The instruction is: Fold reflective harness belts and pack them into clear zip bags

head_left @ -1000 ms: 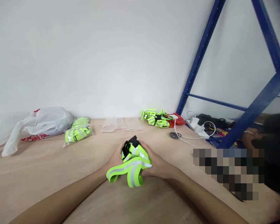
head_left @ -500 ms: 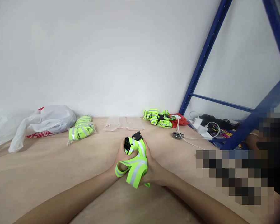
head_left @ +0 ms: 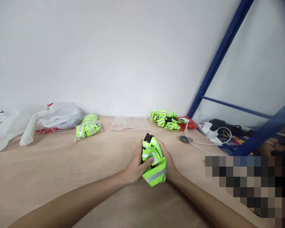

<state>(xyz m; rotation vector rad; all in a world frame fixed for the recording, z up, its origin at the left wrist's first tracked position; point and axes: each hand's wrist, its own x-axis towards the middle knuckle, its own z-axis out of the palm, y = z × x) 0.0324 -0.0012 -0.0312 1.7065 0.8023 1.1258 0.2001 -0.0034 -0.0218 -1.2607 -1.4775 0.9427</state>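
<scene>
Between my two hands is a folded bundle of lime-yellow reflective strap [head_left: 154,175] with silver stripes. A black plastic buckle [head_left: 148,137] sticks out at its top. My left hand [head_left: 134,166] grips the bundle from the left, its thumb lying across the front folds. From the right, my right hand [head_left: 170,161] is wrapped round the bundle, with most of its fingers hidden behind the strap. One wide loop hangs at the bottom of the bundle.
Toward the wall lie bagged reflective straps [head_left: 88,128], flat clear bags [head_left: 118,123] and a pile of loose reflective straps [head_left: 165,120]. A white plastic bag [head_left: 64,115] stands left. On the right are a computer mouse [head_left: 185,139], white cables and a blue metal frame [head_left: 218,58].
The bundle is folded more compactly, and the loose end that hung in front is tucked up. My left thumb now presses over the folds. The view has shifted slightly left.
</scene>
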